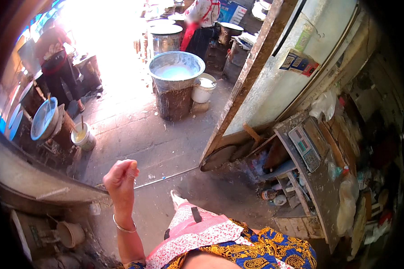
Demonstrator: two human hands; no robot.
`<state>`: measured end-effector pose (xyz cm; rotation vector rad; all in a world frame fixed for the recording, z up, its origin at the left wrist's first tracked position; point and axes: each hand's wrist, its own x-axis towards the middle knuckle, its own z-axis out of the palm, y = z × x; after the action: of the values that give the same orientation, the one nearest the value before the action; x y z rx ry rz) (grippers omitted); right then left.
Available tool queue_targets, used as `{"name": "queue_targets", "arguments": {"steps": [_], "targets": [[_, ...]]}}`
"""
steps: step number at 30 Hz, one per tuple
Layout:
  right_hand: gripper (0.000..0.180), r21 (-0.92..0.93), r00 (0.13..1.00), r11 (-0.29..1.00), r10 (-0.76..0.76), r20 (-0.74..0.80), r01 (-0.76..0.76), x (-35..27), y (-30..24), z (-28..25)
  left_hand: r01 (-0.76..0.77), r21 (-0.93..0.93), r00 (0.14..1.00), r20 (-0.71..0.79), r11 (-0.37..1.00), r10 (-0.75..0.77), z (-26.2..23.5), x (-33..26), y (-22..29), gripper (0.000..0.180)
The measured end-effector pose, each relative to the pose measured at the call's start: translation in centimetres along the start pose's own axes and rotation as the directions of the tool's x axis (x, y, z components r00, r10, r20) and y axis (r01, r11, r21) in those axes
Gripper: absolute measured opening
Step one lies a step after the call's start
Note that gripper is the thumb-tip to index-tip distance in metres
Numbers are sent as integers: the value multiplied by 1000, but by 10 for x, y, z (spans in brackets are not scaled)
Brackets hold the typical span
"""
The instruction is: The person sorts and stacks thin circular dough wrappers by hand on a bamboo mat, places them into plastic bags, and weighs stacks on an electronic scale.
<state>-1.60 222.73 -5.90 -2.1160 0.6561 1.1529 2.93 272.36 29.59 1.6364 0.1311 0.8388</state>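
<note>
My left hand [121, 174] is raised in front of me at the lower left, curled into a fist with the thumb against the fingers. Nothing shows in it, and it touches nothing in view. A silver bangle [124, 225] circles its wrist. Out of view is my right hand. Beneath me are a red-and-white apron [201, 231] and a blue-and-yellow patterned garment [274, 249]. One foot [177, 197] stands near the doorway threshold [166, 178]. Past my fist, a white bucket [84, 138] with a stick and yellowish contents sits on the floor.
An open door [256, 85] stands to the right. Beside it, a worn cabinet [321, 197] bears a scale [304, 145]. Ahead, a large basin [177, 67] tops a drum, with a white pail [204, 89] alongside. Two people [56, 58] work beyond. A brown pot [70, 234] is lower left.
</note>
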Motion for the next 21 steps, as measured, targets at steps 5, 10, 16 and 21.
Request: {"name": "queue_targets", "arguments": {"steps": [5, 10, 16, 21], "targets": [[17, 82, 993, 991, 106, 47, -110, 41, -65, 44, 14, 155, 990, 139, 988, -36, -23, 68, -75, 5], [20, 323, 981, 928, 156, 119, -187, 86, -202, 81, 160, 332, 938, 242, 930, -247, -57, 143, -206, 10], [10, 501, 981, 864, -140, 131, 56, 80, -418, 80, 920, 108, 362, 133, 377, -923, -149, 111, -371, 13], [8, 547, 960, 816, -270, 71, 189, 79, -502, 56, 964, -257, 68, -5, 67, -998, -228, 61, -496, 4]]}}
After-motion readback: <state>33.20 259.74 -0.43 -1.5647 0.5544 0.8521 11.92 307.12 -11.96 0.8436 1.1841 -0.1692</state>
